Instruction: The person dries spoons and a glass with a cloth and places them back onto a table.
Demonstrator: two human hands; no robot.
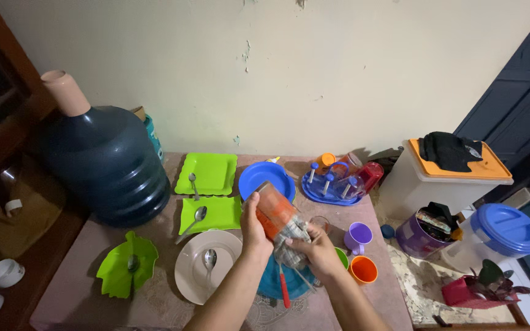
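Tilting the orange-lidded jar [282, 224], our left hand [254, 232] grips its side and our right hand [314, 251] clasps its lower end. We judge emptying is underway above the teal plate [271, 283] near the surface's front edge; next calls for steadier tilting.

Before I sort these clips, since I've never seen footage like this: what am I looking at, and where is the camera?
The camera sits on a person's head and looks down, so the two bare arms are that person's own. The left hand and the right hand together grip a clear jar, tilted, with orange and pale contents. Below it lies a blue plate with a red-handled utensil. On the table are green plates, a white plate with a spoon, a purple cup, an orange cup and a big dark water bottle.
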